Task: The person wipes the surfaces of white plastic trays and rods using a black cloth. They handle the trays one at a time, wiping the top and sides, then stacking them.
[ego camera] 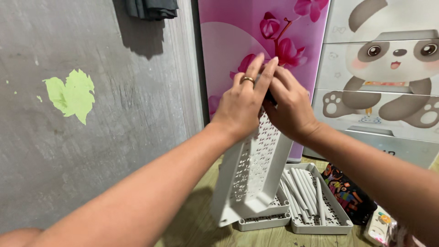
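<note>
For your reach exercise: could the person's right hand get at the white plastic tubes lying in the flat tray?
Probably yes: the right hand is up on the upright perforated white shelf tray, and the white plastic tubes lie uncovered below it.

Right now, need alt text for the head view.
Both hands, left hand and right hand, grip the top of an upright white perforated shelf tray. Another tray holding white tubes lies flat on the floor beside it.
</note>
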